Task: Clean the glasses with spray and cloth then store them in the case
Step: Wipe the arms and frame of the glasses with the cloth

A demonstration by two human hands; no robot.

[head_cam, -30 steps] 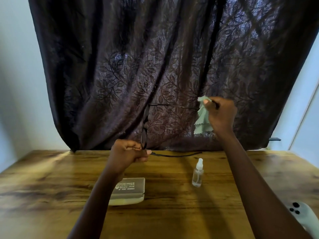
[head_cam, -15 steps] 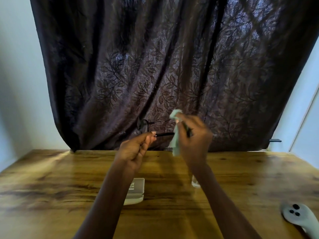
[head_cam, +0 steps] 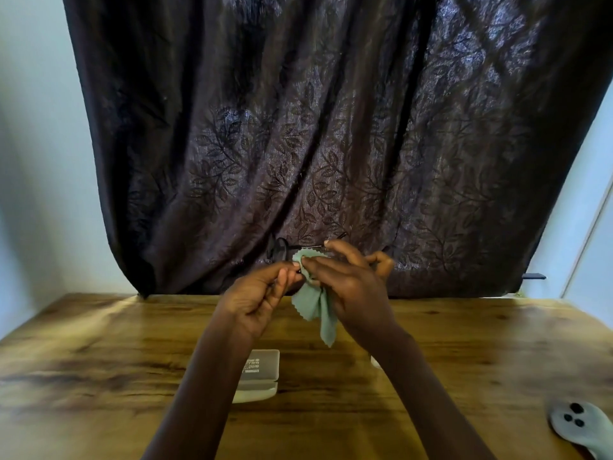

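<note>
Thin black-framed round-lens glasses [head_cam: 278,250] held up before dark leaf-patterned curtain [head_cam: 331,127], above wooden counter [head_cam: 99,360]. Left hand [head_cam: 257,302] grip pinching frame. Right hand [head_cam: 351,293] grip clenched on pale green zigzag-edged cloth [head_cam: 313,302], apparently wrapped over one temple. Grey rectangular case [head_cam: 260,375] closed on counter below.

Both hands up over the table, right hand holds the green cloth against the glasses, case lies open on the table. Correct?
Not quite: the head view shows the case lying closed on the table. The rest holds: the right hand holds the green cloth against the glasses, left hand alongside.
</note>
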